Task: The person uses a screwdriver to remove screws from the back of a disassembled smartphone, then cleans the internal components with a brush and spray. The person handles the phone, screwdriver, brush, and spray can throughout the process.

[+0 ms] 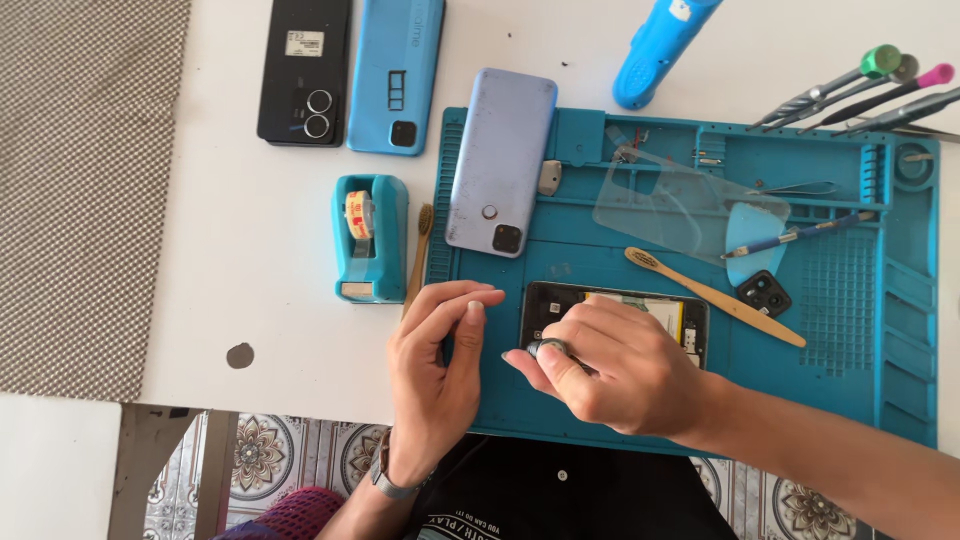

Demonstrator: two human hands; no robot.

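An opened phone [610,305] with its back cover off lies on the blue repair mat [830,330]. My right hand [600,360] rests over the phone's lower left part and grips a small tool with a metal cap [548,348], pointed down at the phone. My left hand [440,360] sits at the mat's left edge beside the phone, fingers curled loosely with thumb and forefinger near each other; I cannot see anything between them.
On the mat lie a lavender phone back cover [502,160], a clear screen protector [680,200], a bamboo toothbrush [715,296], a blue pick [755,235], a camera module [764,293]. Off the mat: tape dispenser [370,238], black phone [305,70], blue phone [397,75], blue tool [660,45], screwdrivers [860,95].
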